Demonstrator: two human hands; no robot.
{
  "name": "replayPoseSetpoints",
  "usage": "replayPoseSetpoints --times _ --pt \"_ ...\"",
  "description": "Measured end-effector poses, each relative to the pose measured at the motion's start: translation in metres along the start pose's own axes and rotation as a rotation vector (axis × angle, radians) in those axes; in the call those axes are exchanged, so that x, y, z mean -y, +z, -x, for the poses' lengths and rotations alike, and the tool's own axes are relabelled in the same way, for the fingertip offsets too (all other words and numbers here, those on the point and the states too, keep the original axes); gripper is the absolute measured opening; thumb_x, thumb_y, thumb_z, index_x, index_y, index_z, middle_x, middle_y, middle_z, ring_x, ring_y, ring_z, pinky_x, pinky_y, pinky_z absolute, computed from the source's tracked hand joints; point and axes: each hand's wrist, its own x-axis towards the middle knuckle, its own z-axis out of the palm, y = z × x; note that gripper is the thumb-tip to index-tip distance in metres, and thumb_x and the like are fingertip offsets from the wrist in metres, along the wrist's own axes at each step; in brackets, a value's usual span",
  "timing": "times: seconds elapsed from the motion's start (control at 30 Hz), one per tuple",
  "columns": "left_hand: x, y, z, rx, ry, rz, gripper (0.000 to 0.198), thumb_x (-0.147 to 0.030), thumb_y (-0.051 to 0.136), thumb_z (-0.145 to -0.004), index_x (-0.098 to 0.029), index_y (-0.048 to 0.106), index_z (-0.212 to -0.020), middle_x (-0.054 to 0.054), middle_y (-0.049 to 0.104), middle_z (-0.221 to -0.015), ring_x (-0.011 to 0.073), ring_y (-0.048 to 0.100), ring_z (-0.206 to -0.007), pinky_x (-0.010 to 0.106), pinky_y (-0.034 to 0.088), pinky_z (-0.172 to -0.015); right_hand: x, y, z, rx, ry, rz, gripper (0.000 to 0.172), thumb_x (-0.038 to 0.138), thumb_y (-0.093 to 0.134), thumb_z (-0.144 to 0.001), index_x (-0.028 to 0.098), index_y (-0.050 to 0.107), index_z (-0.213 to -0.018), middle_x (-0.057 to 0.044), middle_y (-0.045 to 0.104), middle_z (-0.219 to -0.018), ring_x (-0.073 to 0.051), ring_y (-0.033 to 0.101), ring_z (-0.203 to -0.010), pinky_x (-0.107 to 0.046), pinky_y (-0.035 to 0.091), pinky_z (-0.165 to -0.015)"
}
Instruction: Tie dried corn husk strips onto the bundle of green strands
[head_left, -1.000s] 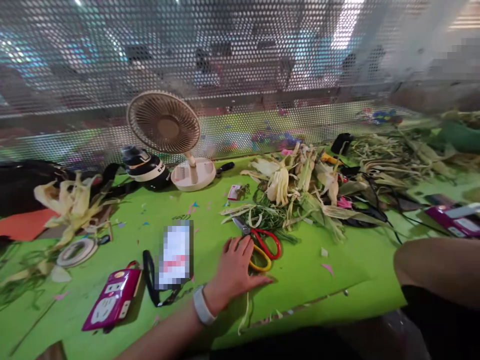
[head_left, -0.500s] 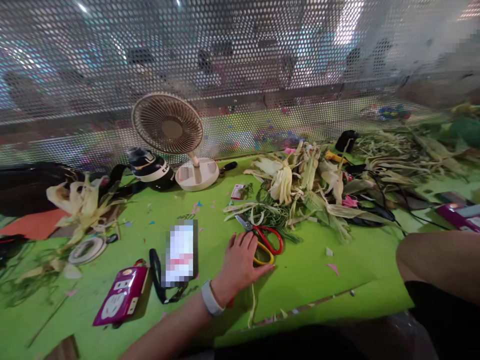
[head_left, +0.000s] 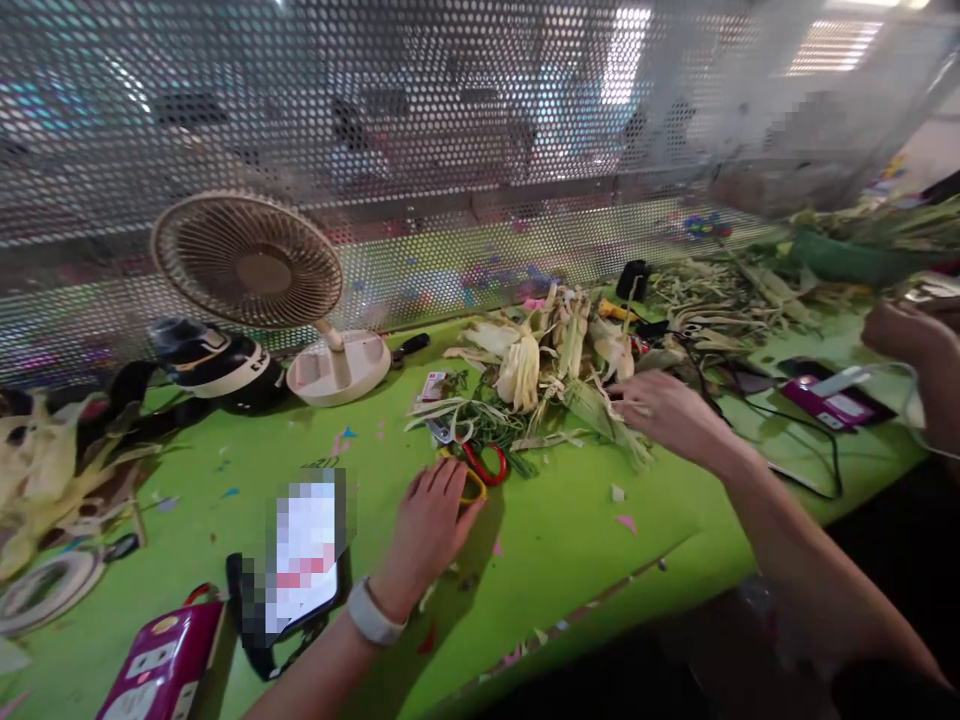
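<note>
My left hand (head_left: 431,525), with a pale band at the wrist, rests on the green table beside scissors with a yellow handle (head_left: 474,484); its fingers bend over that handle, and whether they grip it is hidden. Next to them lie scissors with a red handle (head_left: 493,466). My right hand (head_left: 664,415) reaches to the near right side of the heap of corn husks (head_left: 521,370), fingertips at a husk. Whether it pinches one is too small to tell. Green strips (head_left: 484,418) lie at the heap's left.
A fan (head_left: 262,272), a black bottle (head_left: 225,370) and a phone (head_left: 304,560) are at the left. Purple power strips (head_left: 161,660) (head_left: 836,405) lie at both sides. Another person's hand (head_left: 907,335) is at the far right. A perforated screen (head_left: 465,130) stands behind.
My right hand has come into view and reached the husk heap. The view has shifted right. My left hand stays by the scissors. Another person's hand now shows at the right.
</note>
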Motion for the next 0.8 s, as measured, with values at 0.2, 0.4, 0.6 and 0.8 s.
replayPoseSetpoints --times 0.2,0.4,0.6,0.8 --pt "-0.001 0.001 0.001 0.027 -0.009 0.029 0.037 -0.036 0.043 -0.09 -0.017 0.057 -0.119 0.013 0.062 -0.123 0.0279 0.06 -0.108 0.044 0.051 -0.086 0.031 0.022 -0.031 -0.014 -0.047 -0.047 0.026 0.027 0.045 -0.089 0.015 0.067 -0.098 -0.011 0.068 -0.1 -0.023 0.059 -0.097 -0.033 0.042 -0.086" --pt "-0.001 -0.006 -0.001 0.111 -0.029 0.025 0.038 -0.035 0.047 -0.088 -0.017 0.056 -0.12 0.013 0.061 -0.124 0.0293 0.059 -0.108 0.046 0.05 -0.086 0.089 0.027 -0.107 0.037 0.104 -0.123 0.022 0.029 0.048 -0.085 0.015 0.063 -0.093 -0.011 0.067 -0.1 -0.024 0.059 -0.097 -0.029 0.041 -0.076" --pt "-0.007 -0.04 -0.023 0.132 -0.131 0.051 0.032 -0.044 0.047 -0.087 -0.019 0.062 -0.101 0.009 0.067 -0.099 0.0233 0.064 -0.085 0.037 0.05 -0.076 0.093 0.05 -0.118 0.095 0.202 -0.156 0.036 0.03 0.055 -0.076 0.014 0.053 -0.108 -0.01 0.067 -0.093 -0.024 0.062 -0.081 -0.028 0.04 -0.063" --pt "-0.017 -0.039 -0.098 0.006 -0.098 0.191 0.03 -0.04 0.05 -0.087 -0.018 0.061 -0.104 0.008 0.065 -0.104 0.0224 0.062 -0.096 0.033 0.047 -0.084 0.081 0.058 -0.123 0.018 0.258 -0.506 0.037 0.018 0.052 -0.066 0.017 0.052 -0.103 -0.003 0.063 -0.077 -0.02 0.058 -0.074 -0.027 0.04 -0.064"
